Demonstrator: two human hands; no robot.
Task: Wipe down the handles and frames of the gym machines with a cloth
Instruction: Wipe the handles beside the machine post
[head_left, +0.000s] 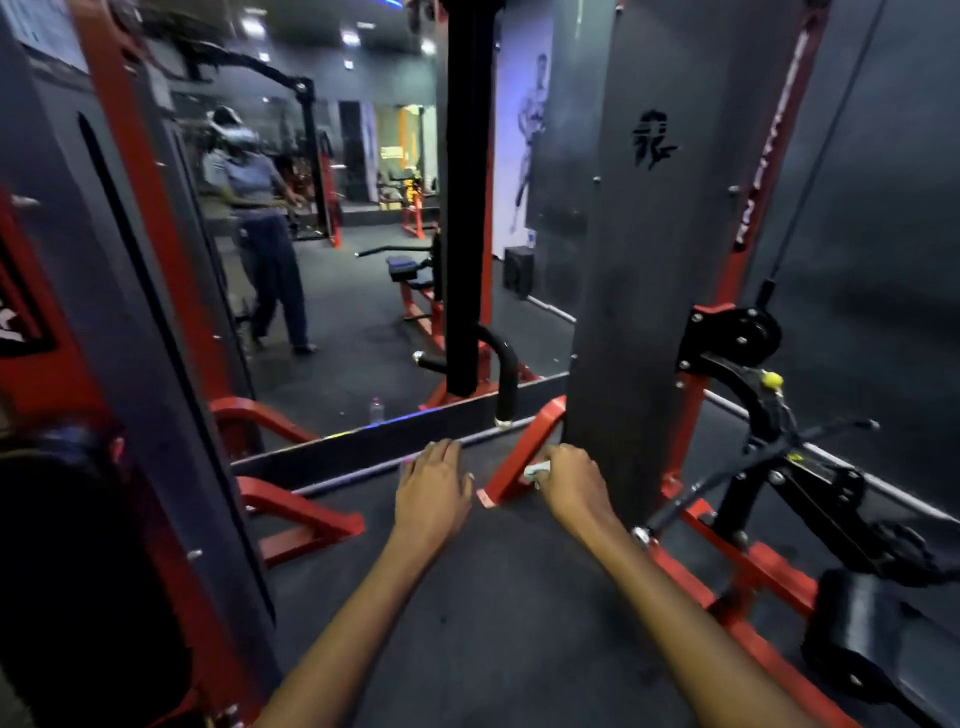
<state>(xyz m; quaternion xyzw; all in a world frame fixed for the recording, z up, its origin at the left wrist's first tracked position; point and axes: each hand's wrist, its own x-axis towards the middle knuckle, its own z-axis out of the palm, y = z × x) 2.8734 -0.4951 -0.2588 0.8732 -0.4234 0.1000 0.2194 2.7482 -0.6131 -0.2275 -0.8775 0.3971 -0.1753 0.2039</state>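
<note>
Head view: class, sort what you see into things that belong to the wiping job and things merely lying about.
Belongs to the job:
cloth, held by the right hand
red frame brace
left hand, open

Lying about:
water bottle by the mirror
black roller pad

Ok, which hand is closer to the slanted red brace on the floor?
Right. The right hand, holding the cloth, is at the brace. The left hand hovers open beside it, apart.
</note>
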